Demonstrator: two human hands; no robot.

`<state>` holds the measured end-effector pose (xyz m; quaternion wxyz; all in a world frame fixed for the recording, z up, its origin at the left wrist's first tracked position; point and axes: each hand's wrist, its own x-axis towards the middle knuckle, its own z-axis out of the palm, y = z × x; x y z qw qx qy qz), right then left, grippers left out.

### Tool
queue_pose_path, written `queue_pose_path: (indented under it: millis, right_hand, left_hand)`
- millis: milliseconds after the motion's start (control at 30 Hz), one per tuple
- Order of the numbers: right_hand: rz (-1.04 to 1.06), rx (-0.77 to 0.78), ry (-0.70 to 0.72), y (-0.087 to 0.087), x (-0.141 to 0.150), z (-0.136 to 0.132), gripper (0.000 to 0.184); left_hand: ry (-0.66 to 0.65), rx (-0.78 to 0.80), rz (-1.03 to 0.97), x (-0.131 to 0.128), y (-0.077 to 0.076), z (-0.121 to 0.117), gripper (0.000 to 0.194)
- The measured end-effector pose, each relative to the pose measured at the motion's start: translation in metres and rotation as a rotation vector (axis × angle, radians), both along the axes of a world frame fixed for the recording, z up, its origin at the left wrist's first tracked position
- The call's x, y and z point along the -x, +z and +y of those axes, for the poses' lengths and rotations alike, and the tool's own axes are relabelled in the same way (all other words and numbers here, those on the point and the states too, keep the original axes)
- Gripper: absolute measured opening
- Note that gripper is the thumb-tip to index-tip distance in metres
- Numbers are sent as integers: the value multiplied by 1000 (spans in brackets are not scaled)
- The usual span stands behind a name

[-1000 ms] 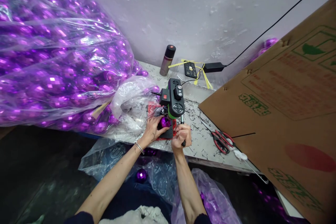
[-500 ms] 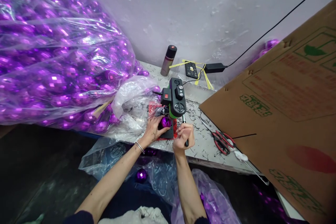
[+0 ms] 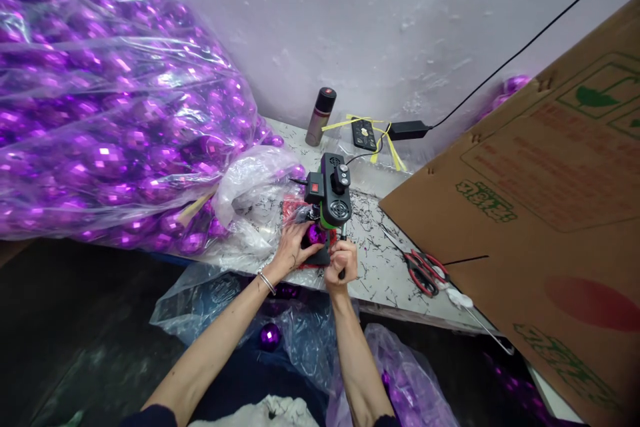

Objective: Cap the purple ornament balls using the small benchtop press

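My left hand (image 3: 291,250) is closed around a purple faceted ball (image 3: 315,234), holding it on the base under the head of a small black and green benchtop machine (image 3: 330,190). My right hand (image 3: 339,265) is wrapped around the machine's black lever handle (image 3: 343,235), just right of the ball. A red mat (image 3: 291,205) lies under the machine on the white table (image 3: 385,280).
A huge clear bag of purple balls (image 3: 100,113) fills the left. Red-handled scissors (image 3: 423,269) lie right of my hands, beside a large cardboard box (image 3: 540,200). A spray can (image 3: 320,117), a power adapter (image 3: 409,128) and a cable sit by the wall. More bagged balls (image 3: 270,335) lie below the table.
My right hand has swung the lever handle slightly left and closer to the ball. The left hand keeps the ball under the machine head.
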<state>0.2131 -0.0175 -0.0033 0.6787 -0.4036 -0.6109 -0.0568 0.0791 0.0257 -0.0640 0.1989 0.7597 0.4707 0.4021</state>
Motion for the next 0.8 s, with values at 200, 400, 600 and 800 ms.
queue_pose_path:
  millis: [200, 400, 600, 800]
  right_hand:
    - [200, 119, 1, 42, 5, -5, 45]
    - [267, 243, 7, 83, 7, -9, 48]
    - [246, 271, 0, 87, 5, -9, 49]
    - [259, 238, 22, 78, 6, -10, 45]
  left_hand:
    - [-3, 24, -11, 0, 1, -1, 58]
    - [-16, 46, -81, 1, 1, -1, 57]
    - [35, 107, -265, 20, 1, -27, 58]
    - [-80, 135, -172, 55, -1, -94, 59]
